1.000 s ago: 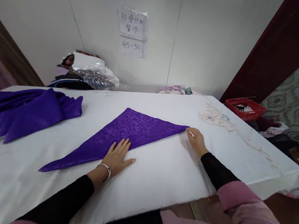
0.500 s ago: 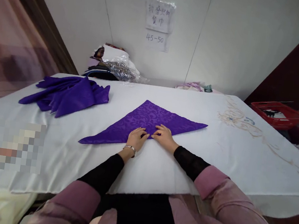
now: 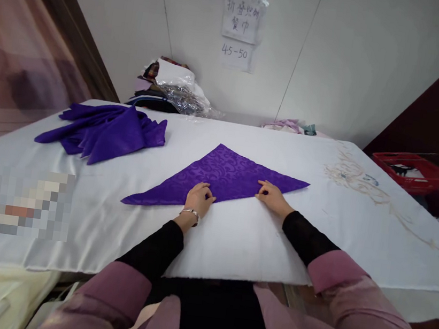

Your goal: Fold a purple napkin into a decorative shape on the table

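Observation:
A purple patterned napkin (image 3: 229, 171), folded into a triangle, lies flat with its point away from me and its long folded edge towards me. My left hand (image 3: 199, 198), with a bracelet at the wrist, pinches that near edge close to its middle. Farther right along the same edge, my right hand (image 3: 273, 197) has thumb and fingers closed on the cloth. Both wide corners of the triangle stick out past my hands. Under the napkin is a white tablecloth (image 3: 233, 247).
A crumpled heap of purple napkins (image 3: 114, 132) lies at the back left. Behind the table stand stacked fabrics in clear plastic (image 3: 177, 86) and a red basket (image 3: 412, 174) at the right. A handwritten sign (image 3: 241, 27) hangs on the wall. Embroidery (image 3: 358, 180) decorates the tablecloth.
My right hand has slid rightwards along the napkin's near edge, away from my left hand. The left hand stays near the middle of the edge. The view has shifted slightly.

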Tool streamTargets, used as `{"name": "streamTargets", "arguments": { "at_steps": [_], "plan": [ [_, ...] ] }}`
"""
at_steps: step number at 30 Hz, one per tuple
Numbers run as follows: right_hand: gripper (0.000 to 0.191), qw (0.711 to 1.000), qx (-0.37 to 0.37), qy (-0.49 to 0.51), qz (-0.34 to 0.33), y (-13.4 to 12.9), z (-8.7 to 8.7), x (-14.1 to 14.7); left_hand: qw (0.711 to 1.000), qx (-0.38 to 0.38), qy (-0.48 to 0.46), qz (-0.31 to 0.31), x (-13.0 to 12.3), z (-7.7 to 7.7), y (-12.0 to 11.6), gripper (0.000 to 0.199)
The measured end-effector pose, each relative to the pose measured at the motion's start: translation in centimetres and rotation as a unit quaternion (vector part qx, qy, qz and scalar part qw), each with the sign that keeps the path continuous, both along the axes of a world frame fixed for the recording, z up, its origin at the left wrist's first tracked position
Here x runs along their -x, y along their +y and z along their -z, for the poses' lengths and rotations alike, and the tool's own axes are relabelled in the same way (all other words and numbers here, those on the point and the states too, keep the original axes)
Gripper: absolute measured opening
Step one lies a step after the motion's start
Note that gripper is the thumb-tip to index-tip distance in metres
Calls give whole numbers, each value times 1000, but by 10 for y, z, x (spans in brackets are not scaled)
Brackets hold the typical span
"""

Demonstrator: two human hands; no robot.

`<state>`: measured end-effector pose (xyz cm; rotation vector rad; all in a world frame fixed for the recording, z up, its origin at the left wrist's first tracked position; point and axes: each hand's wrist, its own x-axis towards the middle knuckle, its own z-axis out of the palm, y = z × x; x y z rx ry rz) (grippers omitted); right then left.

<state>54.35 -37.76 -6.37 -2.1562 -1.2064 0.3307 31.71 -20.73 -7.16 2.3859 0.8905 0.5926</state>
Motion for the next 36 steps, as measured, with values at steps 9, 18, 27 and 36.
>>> {"name": "streamTargets", "arguments": {
  "at_steps": [9, 18, 27, 36],
  "plan": [
    [12, 999, -41, -13, 18, 12, -16, 22, 1000, -1, 3, -6, 11, 0, 5, 8],
    [7, 995, -9, -22, -101, 81, 4, 112, 1000, -12, 8, -1, 11, -1, 3, 7],
    [7, 998, -3, 6, -59, 38, 3, 51, 1000, -3, 3, -3, 24, 2, 15, 6],
    [11, 997, -29, 68, -39, 20, -5, 34, 998, -21, 13, -59, 105, -5, 54, 11]
  ]
}}
